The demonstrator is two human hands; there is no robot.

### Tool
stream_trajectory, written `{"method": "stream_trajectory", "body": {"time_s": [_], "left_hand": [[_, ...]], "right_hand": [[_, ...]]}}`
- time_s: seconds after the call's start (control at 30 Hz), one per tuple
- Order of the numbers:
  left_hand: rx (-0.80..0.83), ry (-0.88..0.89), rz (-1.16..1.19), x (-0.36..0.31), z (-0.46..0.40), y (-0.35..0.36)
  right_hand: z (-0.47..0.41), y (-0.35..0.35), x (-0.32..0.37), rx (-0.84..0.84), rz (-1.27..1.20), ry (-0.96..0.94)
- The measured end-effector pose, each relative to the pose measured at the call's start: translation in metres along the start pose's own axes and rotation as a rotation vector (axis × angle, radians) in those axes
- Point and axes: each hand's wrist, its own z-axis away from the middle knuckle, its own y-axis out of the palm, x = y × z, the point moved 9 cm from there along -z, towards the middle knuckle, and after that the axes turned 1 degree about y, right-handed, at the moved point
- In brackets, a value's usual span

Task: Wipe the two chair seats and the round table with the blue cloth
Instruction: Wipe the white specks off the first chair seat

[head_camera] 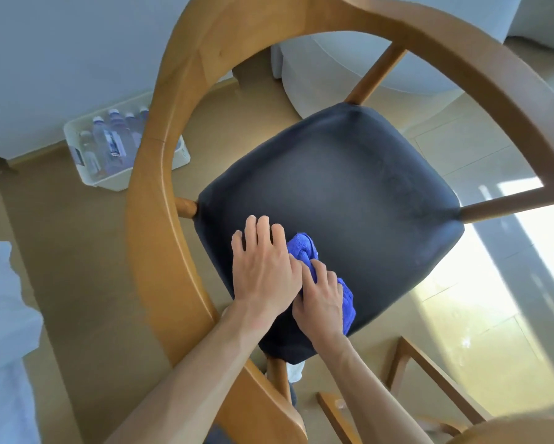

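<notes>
Both forearms reach down over the chair's wooden back rail (pixel 160 174). Left hand (pixel 263 267) lies flat, fingers straight and spread, pressing the blue cloth (pixel 304 251) onto the dark seat (pixel 349 193) near its near corner, likely to steady it. Right hand (pixel 320 299) curls over the bunched cloth, whose long axis runs from the near edge toward the seat's middle.

Both bare forearms reach forward and down from bottom of view, left hand (pixel 263 267) flat with straight spread fingers pressing down, right hand (pixel 322 298) just beside it and touching it, fingers curled, gripping bunched blue cloth (pixel 304 251), both wrists roughly straight
</notes>
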Motion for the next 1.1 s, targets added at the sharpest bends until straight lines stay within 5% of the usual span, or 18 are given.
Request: {"method": "stream_trajectory", "body": {"time_s": [0.3, 0.53, 0.7, 0.97, 1.1], "left_hand": [[-0.147, 0.04, 0.033, 0.013, 0.048, -0.049], [-0.346, 0.011, 0.188, 0.05, 0.08, -0.08], [-0.424, -0.171, 0.303, 0.088, 0.093, -0.1], [-0.273, -0.621, 1.001, 0.144, 0.101, -0.097], [-0.273, -0.738, 1.133, 0.154, 0.104, -0.094]], "right_hand": [[0.021, 0.005, 0.01, 0.401, -0.294, 0.013], [0.043, -0.06, 0.043, 0.245, -0.48, -0.026], [0.071, -0.126, 0.082, 0.118, -0.608, -0.246], [0.164, -0.13, 0.131, 0.226, -0.237, -0.836], [0.172, -0.112, 0.134, 0.198, -0.102, -0.899]]}}
